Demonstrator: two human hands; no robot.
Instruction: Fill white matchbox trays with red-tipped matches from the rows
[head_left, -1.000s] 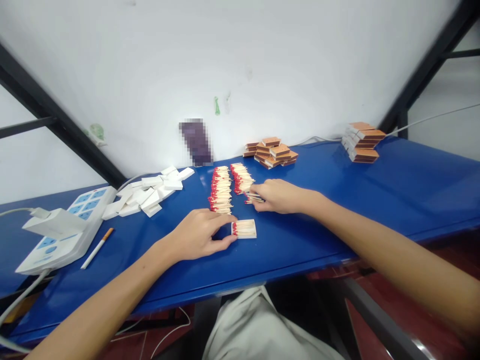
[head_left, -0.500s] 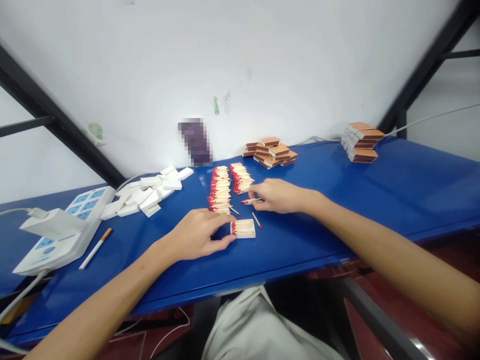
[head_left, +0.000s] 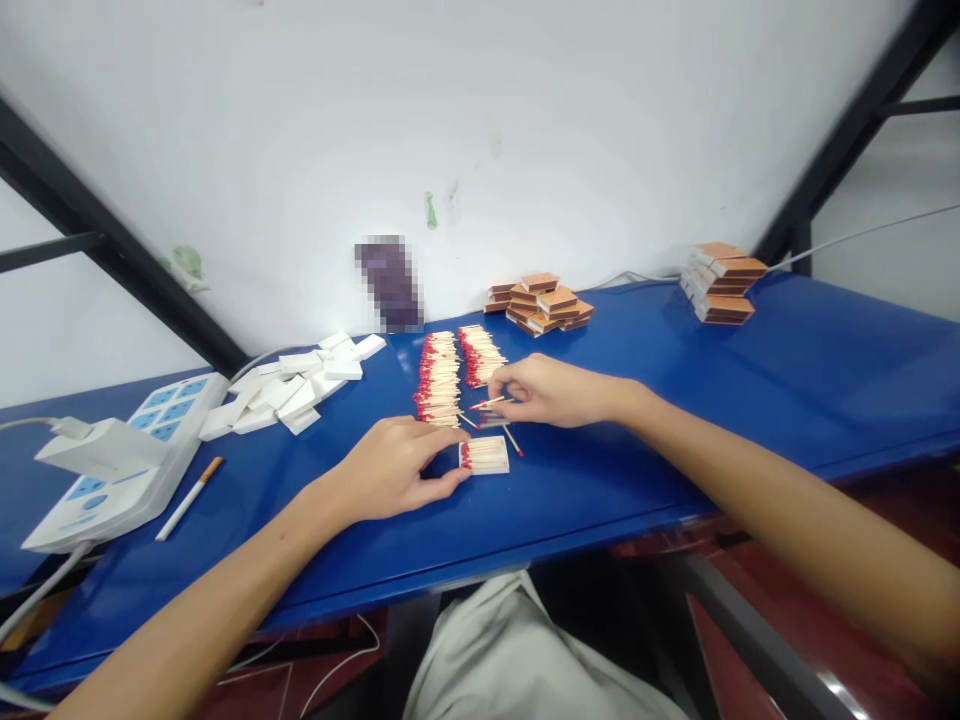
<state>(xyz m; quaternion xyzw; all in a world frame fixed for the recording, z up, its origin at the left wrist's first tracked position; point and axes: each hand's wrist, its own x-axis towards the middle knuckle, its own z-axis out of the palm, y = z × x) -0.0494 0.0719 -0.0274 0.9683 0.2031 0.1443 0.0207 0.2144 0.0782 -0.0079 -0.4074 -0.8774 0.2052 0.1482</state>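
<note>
My left hand (head_left: 409, 467) pinches the left end of a small white matchbox tray (head_left: 501, 467) between thumb and forefinger. Several red-tipped matches (head_left: 486, 453) lie side by side in that tray. Just above it, my right hand (head_left: 544, 390) is closed on matches (head_left: 491, 403) whose red heads point left; how many it holds I cannot tell. Two piles of matches, a longer one (head_left: 439, 380) and a shorter one (head_left: 481, 352), lie beyond the tray. A loose match (head_left: 514, 440) rests on the blue table beside the tray, and another (head_left: 469, 421) lies by the longer pile.
White empty trays (head_left: 292, 385) are heaped at left, near a power strip (head_left: 142, 465) with a plugged-in adapter. A cigarette (head_left: 189, 498) lies in front of them. Brown matchbox sleeves (head_left: 551, 303) are piled at the wall, with another stack (head_left: 721, 285) farther right.
My right hand has shifted slightly left with its matches, nearer the shorter pile's front end. My left hand stays on the tray.
</note>
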